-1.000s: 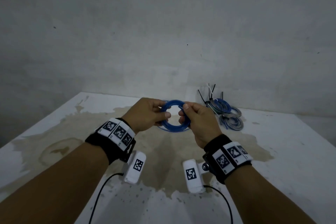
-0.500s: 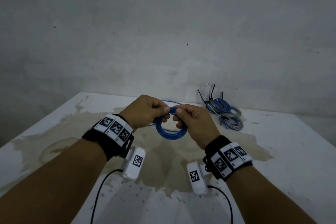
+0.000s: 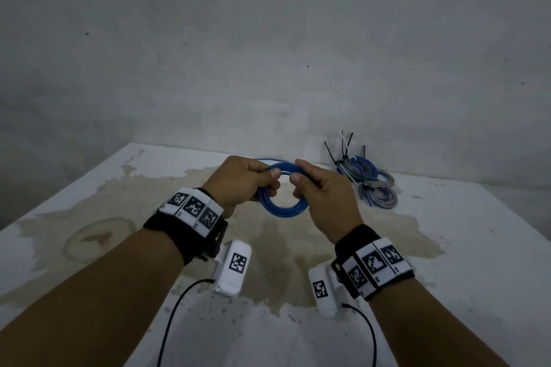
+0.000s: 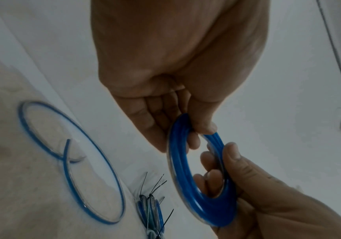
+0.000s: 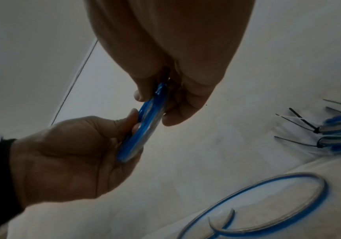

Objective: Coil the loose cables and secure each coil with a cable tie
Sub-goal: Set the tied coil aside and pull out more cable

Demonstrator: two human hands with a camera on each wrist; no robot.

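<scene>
Blue cable coil [image 3: 282, 201]: held above worktop [image 3: 447, 262] centre, left hand [image 3: 238, 185] and right hand [image 3: 325, 202] each clamped on its rim. Tied coils [image 3: 368, 180]: far right edge. Loose cable loop [image 4: 71, 161]: flat on worktop.

Stained white table [image 3: 477, 262] against a grey wall [image 3: 268, 39], brownish patch [image 3: 277, 235] across its middle

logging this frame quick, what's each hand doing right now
Left hand: closed, pinching the coiled blue plastic cable at its upper left.
Right hand: closed, gripping the same coil on its right side.
</scene>
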